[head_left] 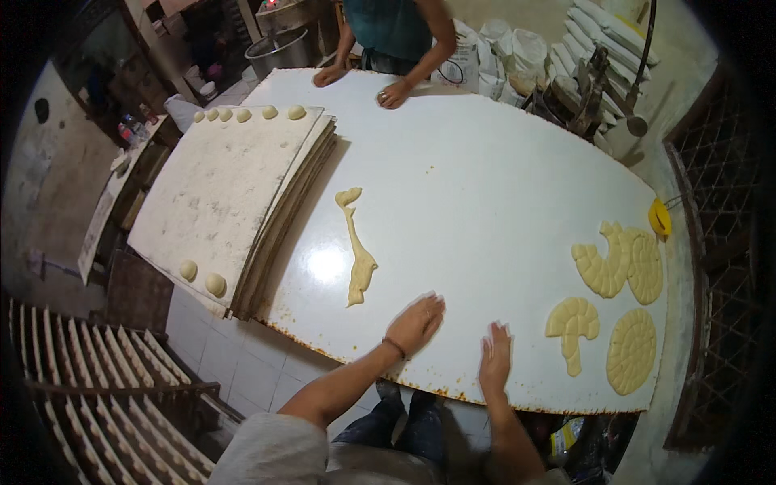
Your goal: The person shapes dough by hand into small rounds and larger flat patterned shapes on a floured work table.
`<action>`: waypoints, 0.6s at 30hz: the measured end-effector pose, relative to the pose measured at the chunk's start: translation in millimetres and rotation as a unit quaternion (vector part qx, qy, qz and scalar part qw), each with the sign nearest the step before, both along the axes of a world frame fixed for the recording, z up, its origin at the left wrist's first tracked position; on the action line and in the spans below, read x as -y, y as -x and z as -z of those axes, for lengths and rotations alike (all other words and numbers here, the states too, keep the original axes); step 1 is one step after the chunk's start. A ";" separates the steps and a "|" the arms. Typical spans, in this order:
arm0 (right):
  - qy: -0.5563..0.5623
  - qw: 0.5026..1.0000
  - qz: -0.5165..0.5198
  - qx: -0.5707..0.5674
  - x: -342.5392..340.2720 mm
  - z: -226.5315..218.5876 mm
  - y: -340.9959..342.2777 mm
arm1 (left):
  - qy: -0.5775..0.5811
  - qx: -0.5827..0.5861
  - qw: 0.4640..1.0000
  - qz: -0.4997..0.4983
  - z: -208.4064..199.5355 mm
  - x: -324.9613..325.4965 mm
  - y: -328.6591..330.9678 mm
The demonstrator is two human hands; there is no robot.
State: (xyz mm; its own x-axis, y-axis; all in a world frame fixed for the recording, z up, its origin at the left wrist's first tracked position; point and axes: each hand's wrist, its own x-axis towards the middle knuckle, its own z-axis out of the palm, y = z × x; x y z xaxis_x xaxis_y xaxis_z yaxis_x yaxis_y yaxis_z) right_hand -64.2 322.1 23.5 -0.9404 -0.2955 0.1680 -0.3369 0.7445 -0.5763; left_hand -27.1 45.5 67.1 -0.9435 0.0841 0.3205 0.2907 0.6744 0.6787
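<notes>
My left hand (416, 325) is palm down over the near part of the white table (477, 218), its fingers stretched out. Whatever may lie beneath that palm is hidden. To its right, my right hand (495, 362) is at the near edge with fingers extended and nothing visible in it. A long, uneven strip of pale dough (361, 271) lies beyond and left of my left hand. On the right side are flat pieces of dough marked into segments: a round one (631, 352), a partly cut one (572, 318) and more pieces (602, 271) behind.
At the left, stacked floured boards (218, 186) carry several dough balls (215, 284). Across the table, another person's hands (394, 94) rest on the far edge. A yellow tool (660, 217) sits at the right edge. Racks of dough balls (121, 412) stand lower left; sacks (594, 40) are piled behind.
</notes>
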 end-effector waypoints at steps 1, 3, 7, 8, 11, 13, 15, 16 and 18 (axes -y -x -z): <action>0.017 0.999 -0.039 0.021 -6.2 12.3 -16.6 | -0.013 0.037 0.999 -0.019 19.9 -9.5 -9.6; 0.005 0.995 -0.101 -0.006 -65.7 42.1 -45.8 | 0.022 -0.003 0.995 0.102 66.1 30.2 -51.5; 0.065 0.997 0.026 0.031 -50.9 13.6 -4.4 | 0.064 0.050 0.997 0.012 40.5 46.8 -14.2; 0.088 0.994 0.056 -0.021 -21.9 -2.7 11.1 | 0.036 -0.038 0.998 -0.039 36.8 30.8 4.0; 0.007 1.000 -0.016 -0.015 -20.8 13.2 -16.3 | 0.011 0.002 0.999 -0.051 21.6 -11.5 -2.8; -0.012 0.992 -0.125 0.011 -84.1 44.8 -42.0 | -0.007 0.013 1.000 0.009 35.9 17.4 -33.9; -0.016 0.994 -0.068 0.082 -97.8 32.2 -21.0 | 0.021 0.025 0.999 0.042 47.1 51.0 -47.3; 0.012 0.998 0.028 0.046 -79.8 23.7 -12.6 | -0.026 0.071 0.997 -0.011 36.7 41.8 -31.0; 0.058 0.998 0.004 0.020 -21.5 -10.1 8.0 | 0.008 -0.011 0.993 -0.117 20.9 8.9 8.1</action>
